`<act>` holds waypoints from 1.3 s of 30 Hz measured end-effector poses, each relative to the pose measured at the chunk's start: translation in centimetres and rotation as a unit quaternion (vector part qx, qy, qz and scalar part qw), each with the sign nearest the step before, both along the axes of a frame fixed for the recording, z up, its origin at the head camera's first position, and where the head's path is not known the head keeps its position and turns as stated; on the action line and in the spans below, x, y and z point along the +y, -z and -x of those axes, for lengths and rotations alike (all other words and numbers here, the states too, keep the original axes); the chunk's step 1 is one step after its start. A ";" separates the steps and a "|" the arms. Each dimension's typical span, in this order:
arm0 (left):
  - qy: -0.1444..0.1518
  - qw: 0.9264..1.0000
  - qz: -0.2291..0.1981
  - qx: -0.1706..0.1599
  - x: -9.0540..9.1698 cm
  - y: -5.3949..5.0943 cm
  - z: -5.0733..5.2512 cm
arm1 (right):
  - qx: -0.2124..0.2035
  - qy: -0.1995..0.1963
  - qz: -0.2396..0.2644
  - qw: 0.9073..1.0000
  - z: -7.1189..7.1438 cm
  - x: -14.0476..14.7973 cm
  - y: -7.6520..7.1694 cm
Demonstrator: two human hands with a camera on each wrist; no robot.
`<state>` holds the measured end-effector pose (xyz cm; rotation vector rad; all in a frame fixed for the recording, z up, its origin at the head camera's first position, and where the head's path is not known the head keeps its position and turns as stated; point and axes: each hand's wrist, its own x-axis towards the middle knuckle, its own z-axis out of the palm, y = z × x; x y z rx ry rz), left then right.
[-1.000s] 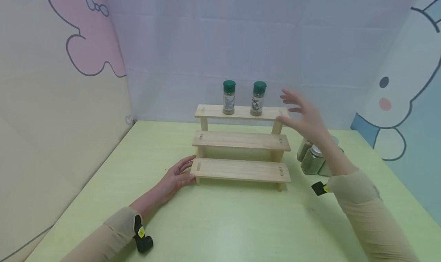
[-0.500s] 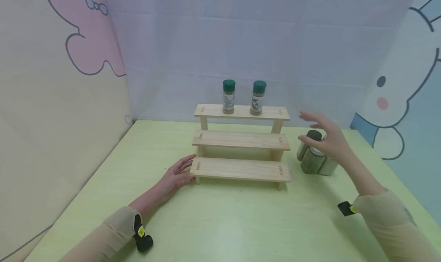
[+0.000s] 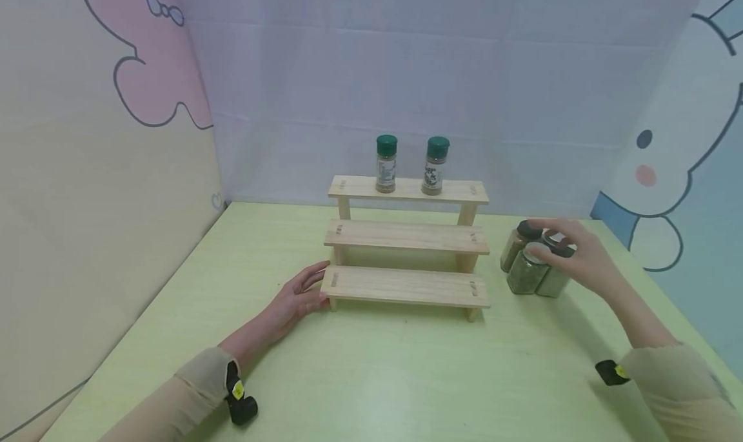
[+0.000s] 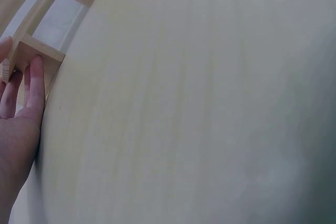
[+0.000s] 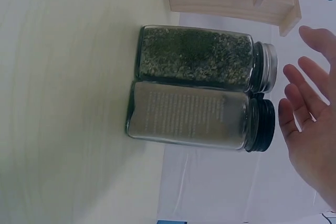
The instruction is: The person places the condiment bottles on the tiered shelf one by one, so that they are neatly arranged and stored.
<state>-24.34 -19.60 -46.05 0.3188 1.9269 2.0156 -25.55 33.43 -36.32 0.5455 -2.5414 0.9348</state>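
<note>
A three-step wooden rack [image 3: 406, 235] stands on the table; two green-capped spice shakers sit on its top step, the left shaker [image 3: 386, 164] and the right shaker [image 3: 434, 166]. My left hand [image 3: 298, 303] holds the left end of the lowest step, its fingers [image 4: 35, 85] against the end support in the left wrist view. Over a cluster of square glass jars hovers my right hand [image 3: 583, 258], fingers spread and gently bent, apart from the lids in the right wrist view. The silver-lidded jar [image 5: 197, 56] contains green flakes; beside it, a black-lidded jar [image 5: 189, 115] bears a printed label.
Another black-capped jar [image 3: 516, 248] stands at the cluster's back left, right of the rack. A further lid is partly hidden by the right hand. A pale curtain [image 3: 348, 74] hangs behind the table [image 3: 360, 377], with printed panels on both sides.
My right hand has moved from beside the top step, down and right, to over the jars. The left hand, rack and shakers stay as they were.
</note>
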 end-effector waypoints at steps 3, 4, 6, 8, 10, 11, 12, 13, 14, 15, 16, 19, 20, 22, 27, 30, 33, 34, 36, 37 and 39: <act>-0.001 1.000 0.003 0.000 0.0 0.1 0.0 | -0.032 0.022 -0.017 0.999 -0.3 0.4 0.1; -0.001 1.000 0.004 0.000 0.0 0.1 0.1 | -0.039 0.025 -0.024 0.999 -0.3 0.6 0.1; -0.001 1.000 0.004 0.000 0.0 0.1 0.1 | -0.049 0.027 -0.035 0.998 -0.2 0.8 0.2; -0.001 1.000 0.004 0.001 0.0 0.2 0.1 | -0.054 0.026 -0.048 0.997 -0.1 1.0 0.3; -0.002 1.000 0.000 0.001 0.0 0.1 0.1 | -0.060 0.029 -0.055 0.996 0.1 1.2 0.4; 0.000 1.000 -0.001 0.002 0.0 0.1 0.0 | -0.063 0.030 -0.060 0.996 0.2 1.3 0.4; 0.001 1.000 -0.004 0.002 0.0 0.1 0.0 | -0.064 0.029 -0.067 0.995 0.2 1.4 0.3; 0.001 1.000 -0.006 0.003 0.0 0.1 0.0 | -0.067 0.030 -0.073 0.995 0.3 1.4 0.3; 0.001 1.000 -0.010 0.002 0.0 0.1 0.1 | -0.070 0.030 -0.077 0.994 0.3 1.5 0.2; 0.003 1.000 -0.012 0.005 0.0 0.1 0.1 | -0.073 0.027 -0.082 0.994 0.4 1.5 0.1; 0.003 1.000 -0.014 0.006 0.0 0.1 0.1 | -0.074 0.024 -0.089 0.993 0.5 1.6 0.1; 0.003 1.000 -0.017 0.007 0.0 0.2 0.2 | -0.079 0.013 -0.108 0.991 0.7 1.6 -0.2; 0.004 1.000 -0.016 0.008 0.0 0.2 0.2 | -0.080 0.008 -0.114 0.990 0.8 1.6 -0.2; 0.004 1.000 -0.013 0.006 0.0 0.2 0.2 | -0.084 -0.003 -0.127 0.988 1.0 1.7 -0.3; 0.004 1.000 -0.007 0.005 0.0 0.3 0.1 | -0.110 -0.019 -0.143 0.983 1.2 1.9 -0.4; -0.001 1.000 -0.007 0.000 0.1 0.3 0.1 | -0.121 -0.021 -0.143 0.982 1.2 2.0 -0.4; -0.002 1.000 -0.009 -0.002 0.1 0.3 0.1 | -0.118 -0.019 -0.141 0.983 1.3 2.0 -0.4; -0.003 1.000 -0.010 -0.004 0.1 0.3 0.1 | -0.116 -0.016 -0.141 0.983 1.3 1.9 -0.3; -0.002 1.000 -0.011 -0.003 0.0 0.3 0.1 | -0.111 -0.011 -0.138 0.984 1.3 1.9 -0.3; -0.002 1.000 -0.010 -0.002 0.0 0.3 0.1 | -0.111 -0.009 -0.138 0.984 1.4 1.8 -0.3; -0.003 1.000 -0.008 -0.002 0.0 0.3 0.1 | -0.112 -0.006 -0.136 0.984 1.3 1.7 -0.2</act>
